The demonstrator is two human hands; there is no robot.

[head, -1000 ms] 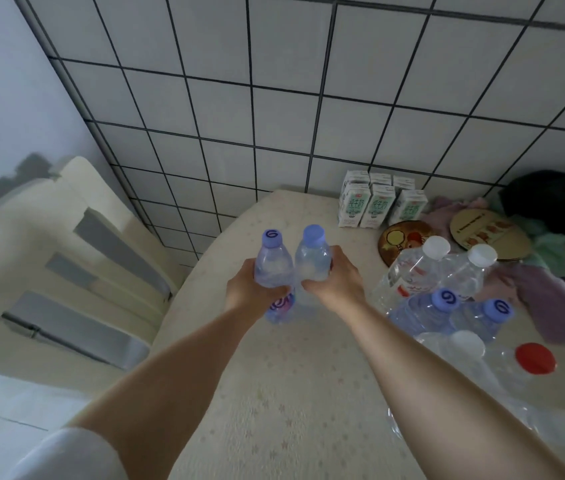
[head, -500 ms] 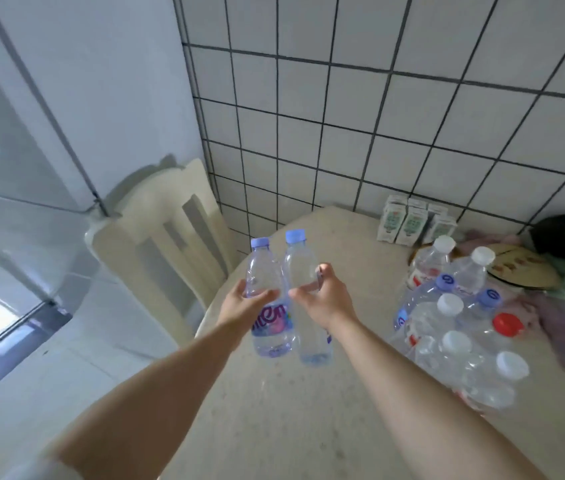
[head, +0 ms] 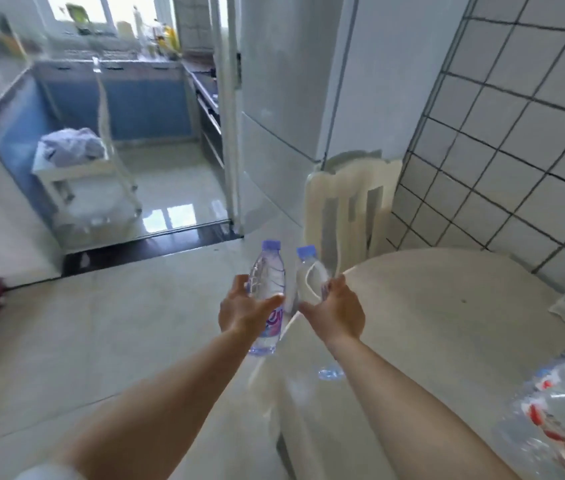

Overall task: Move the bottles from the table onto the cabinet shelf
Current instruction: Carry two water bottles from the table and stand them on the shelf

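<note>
While held off the worktop [head: 447, 306], each bottle is gripped upright, cap toward 12 o'clock: one [head: 267, 289] by the left hand [head: 243, 311], another [head: 310, 282] by the right hand [head: 338, 311].

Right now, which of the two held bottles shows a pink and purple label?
The bottle in the left hand, namely the left bottle. The right bottle, gripped by the right hand, shows only clear plastic.

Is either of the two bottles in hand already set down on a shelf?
No: the left hand grips one bottle and the right hand grips the other bottle, both held in the air.
</note>
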